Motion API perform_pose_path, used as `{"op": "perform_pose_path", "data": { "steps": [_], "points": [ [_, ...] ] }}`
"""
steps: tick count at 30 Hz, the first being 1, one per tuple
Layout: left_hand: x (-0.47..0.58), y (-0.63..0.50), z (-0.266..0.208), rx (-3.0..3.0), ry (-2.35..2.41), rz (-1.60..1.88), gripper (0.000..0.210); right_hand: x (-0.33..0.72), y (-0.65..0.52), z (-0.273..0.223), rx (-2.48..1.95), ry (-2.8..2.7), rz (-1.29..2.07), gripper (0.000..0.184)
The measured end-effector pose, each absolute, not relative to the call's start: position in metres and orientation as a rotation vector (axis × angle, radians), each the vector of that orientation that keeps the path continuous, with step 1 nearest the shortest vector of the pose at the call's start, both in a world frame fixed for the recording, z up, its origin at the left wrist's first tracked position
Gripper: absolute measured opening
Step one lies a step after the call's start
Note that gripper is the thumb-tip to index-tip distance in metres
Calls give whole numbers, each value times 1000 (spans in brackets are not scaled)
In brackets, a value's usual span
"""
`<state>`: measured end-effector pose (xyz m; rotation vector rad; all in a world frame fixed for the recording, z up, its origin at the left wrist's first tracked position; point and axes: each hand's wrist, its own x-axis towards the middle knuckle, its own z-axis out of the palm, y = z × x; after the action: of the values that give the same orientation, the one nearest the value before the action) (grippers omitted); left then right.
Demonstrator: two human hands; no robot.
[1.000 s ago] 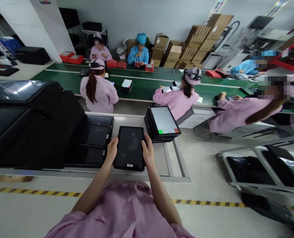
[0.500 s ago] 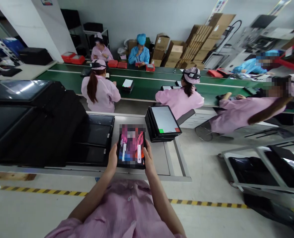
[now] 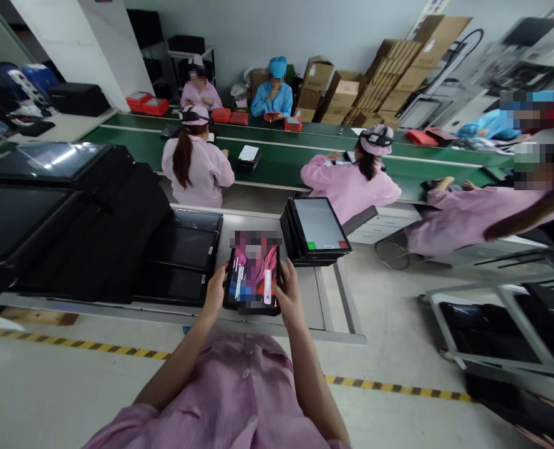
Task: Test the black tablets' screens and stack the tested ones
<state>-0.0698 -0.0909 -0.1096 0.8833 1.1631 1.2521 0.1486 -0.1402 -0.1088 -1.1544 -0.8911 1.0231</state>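
Observation:
A black tablet with a lit, colourful screen, partly blurred out, is held in front of me above the grey cart top. My left hand is closed on its left edge. On the opposite edge, my right hand grips it, with the thumb over the lower right part of the screen near a pale pop-up bar. Just right of the tablet stands a stack of tablets; the top one shows a pale screen with a green and a red corner. Black trays with dark panels lie to the left.
Black covered stacks fill the cart's left side. Beyond runs a green conveyor table, with several people in pink or blue seated along it. Cardboard boxes stand against the wall. A metal trolley is on the right.
The view has shifted slightly, so most of the scene sits further right. My right thumb has moved further over the screen, and its fingers are lifted more. Both hands still hold the tablet.

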Motion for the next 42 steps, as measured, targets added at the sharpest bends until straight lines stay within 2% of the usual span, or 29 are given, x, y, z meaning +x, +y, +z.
{"op": "perform_pose_path", "data": {
  "steps": [3,7,11,16,21,24,34,36,39,42],
  "points": [
    [-73,-92,-113,910,1187,1248,55,150,-147,-108,-1123,-700,977,73],
    [-75,-91,-120,957,1234,1222,53,137,-158,-105,-1212,-740,962,66],
    [-75,-88,-127,926,1258,1203,59,121,-163,-99,-1348,-923,854,72],
    [-73,-87,-131,905,1248,1218,59,124,-161,-101,-1381,-1078,797,97],
    [-72,-87,-131,919,1287,1244,55,127,-165,-115,-1213,-784,919,71],
    [-71,-87,-130,926,1274,1263,52,123,-168,-115,-1256,-782,889,68],
    [-64,-88,-125,942,1299,1307,42,125,-166,-100,-1395,-1140,772,101],
    [-65,-88,-125,943,1301,1299,42,126,-164,-106,-1385,-1063,780,93],
    [-66,-89,-125,946,1303,1290,42,128,-163,-117,-1266,-793,867,68],
    [-67,-89,-124,963,1317,1302,41,127,-165,-122,-1191,-658,904,64]
  ]
}}
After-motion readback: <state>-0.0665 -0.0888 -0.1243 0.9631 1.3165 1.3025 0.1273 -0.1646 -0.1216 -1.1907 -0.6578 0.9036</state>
